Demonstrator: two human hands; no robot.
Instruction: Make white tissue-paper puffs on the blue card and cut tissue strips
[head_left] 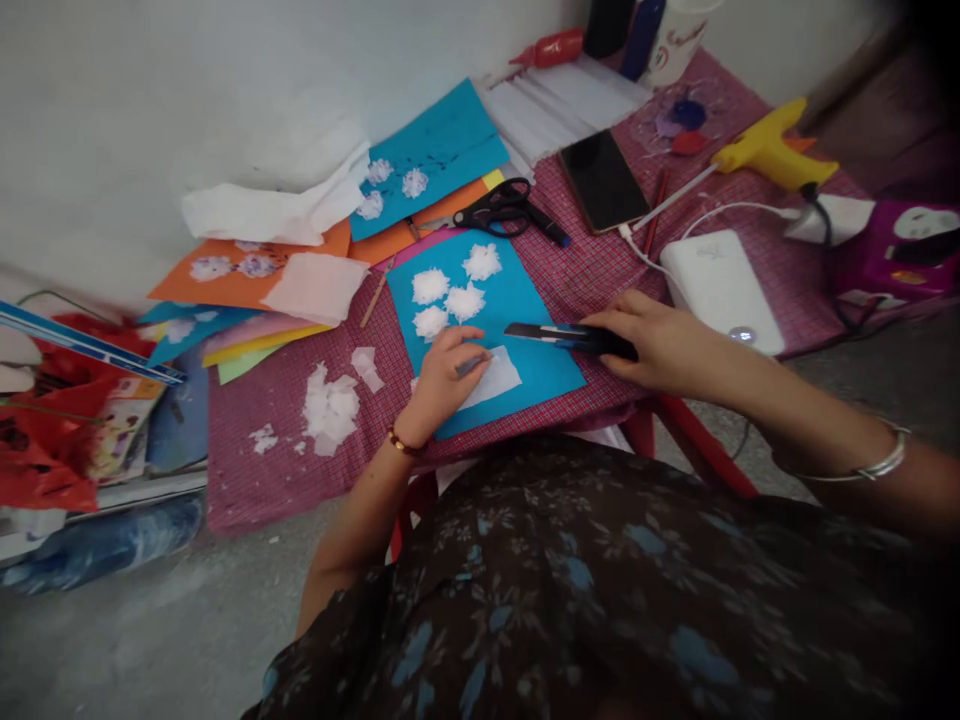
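Observation:
My right hand [641, 345] grips a black stapler [559, 335] by its rear end; its narrow nose points left above a blue paper sheet [547, 370]. My left hand [446, 380] is over the sheet's near left part, thumb and fingers closed on a small greyish piece that I cannot make out. Just right of that hand, a white tissue piece [501, 378] shows over the sheet, partly hidden by the fingers. Several crumpled white tissue flowers [465, 300] sit on the upper half of the same sheet.
Loose tissue pieces [330, 408] lie left on the checked cloth [247, 470]. Behind are scissors [499, 207], a marker [550, 227] and coloured papers [442, 140]. To the right are a phone [604, 180], a white power bank [724, 290] and a yellow glue gun [772, 150] with cables.

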